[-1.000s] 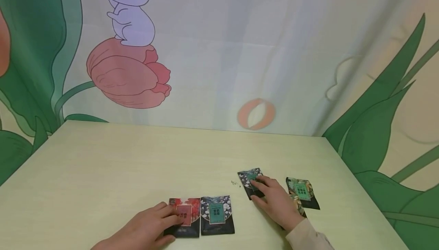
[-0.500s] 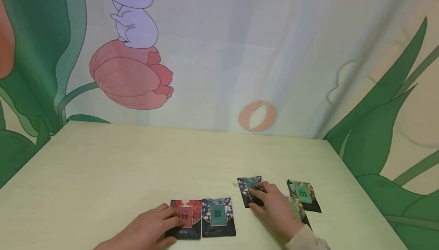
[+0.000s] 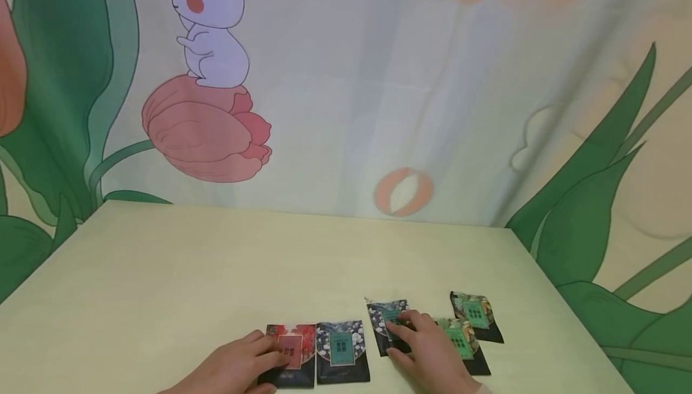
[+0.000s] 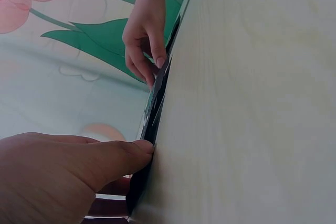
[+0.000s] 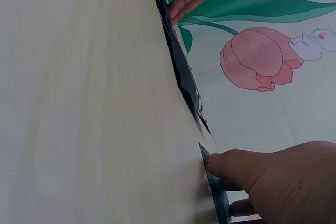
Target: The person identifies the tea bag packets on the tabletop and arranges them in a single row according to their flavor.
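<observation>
Two tea sachets lie side by side at the front in the head view: a red-and-black one (image 3: 303, 361) and a blue flowered one (image 3: 342, 355). My left hand (image 3: 238, 361) rests on the red sachet, fingers over its label and thumb by its lower left corner. Just right of this pair, a second blue flowered sachet (image 3: 381, 322) lies slightly tilted. My right hand (image 3: 432, 355) holds it, fingertips on its face and thumb at its lower edge. In the right wrist view the thumb (image 5: 231, 166) touches that sachet's dark edge (image 5: 216, 192).
A green-labelled sachet (image 3: 467, 352) lies right beside my right hand, partly covered by it. Another green-labelled sachet (image 3: 477, 316) lies behind it, slightly overlapped. The pale table (image 3: 216, 262) ends at a printed cloth backdrop (image 3: 324, 112).
My right hand has slid the second blue sachet toward me and slightly left, closer to the pair. More of the nearer green-labelled sachet shows. The left hand stays on the red sachet.
</observation>
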Available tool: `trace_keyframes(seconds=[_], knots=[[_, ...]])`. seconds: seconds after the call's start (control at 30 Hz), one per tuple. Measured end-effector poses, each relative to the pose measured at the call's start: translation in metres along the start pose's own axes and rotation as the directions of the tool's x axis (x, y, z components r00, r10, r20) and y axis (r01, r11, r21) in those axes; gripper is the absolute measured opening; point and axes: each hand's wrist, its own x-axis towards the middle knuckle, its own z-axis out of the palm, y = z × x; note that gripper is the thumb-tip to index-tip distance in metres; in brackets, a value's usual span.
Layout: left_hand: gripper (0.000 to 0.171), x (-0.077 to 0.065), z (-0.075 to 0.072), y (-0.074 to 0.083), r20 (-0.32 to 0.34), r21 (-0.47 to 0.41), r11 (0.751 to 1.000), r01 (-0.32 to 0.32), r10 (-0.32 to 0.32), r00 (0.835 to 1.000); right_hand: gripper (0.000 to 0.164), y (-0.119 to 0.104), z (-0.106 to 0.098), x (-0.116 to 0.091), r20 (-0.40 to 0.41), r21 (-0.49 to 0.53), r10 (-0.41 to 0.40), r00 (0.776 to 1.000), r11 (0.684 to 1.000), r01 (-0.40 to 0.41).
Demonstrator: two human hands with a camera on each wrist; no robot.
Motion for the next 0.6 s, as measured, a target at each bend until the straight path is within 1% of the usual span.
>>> trace_keyframes(seconds=[0.13, 0.27, 0.37, 0.47, 0.6], knots=[[0.036, 0.001, 0.003, -0.002, -0.027, 0.012, 0.999, -0.03, 0.03, 0.999, 0.046, 0.0, 0.0, -0.006, 0.026, 0.025, -0.044, 0.999, 0.999, 0.043], [0.042, 0.002, 0.004, -0.003, -0.024, 0.0, 0.999, -0.033, 0.033, 0.999, 0.046, 0.001, 0.002, -0.011, 0.035, 0.075, -0.097, 0.995, 0.993, 0.094], [0.047, 0.002, 0.005, -0.006, -0.029, -0.026, 0.999, -0.036, 0.035, 0.999, 0.046, 0.001, 0.003, -0.013, 0.033, 0.094, -0.127, 0.991, 0.988, 0.123], [0.05, 0.002, 0.006, -0.008, -0.061, -0.037, 0.997, -0.064, 0.062, 0.996, 0.046, 0.0, 0.004, -0.015, 0.03, 0.108, -0.137, 0.99, 0.985, 0.133], [0.048, 0.001, 0.007, -0.009, -0.108, -0.021, 0.994, -0.107, 0.104, 0.989, 0.045, -0.002, 0.006, -0.017, 0.016, 0.1, -0.139, 0.99, 0.986, 0.137]])
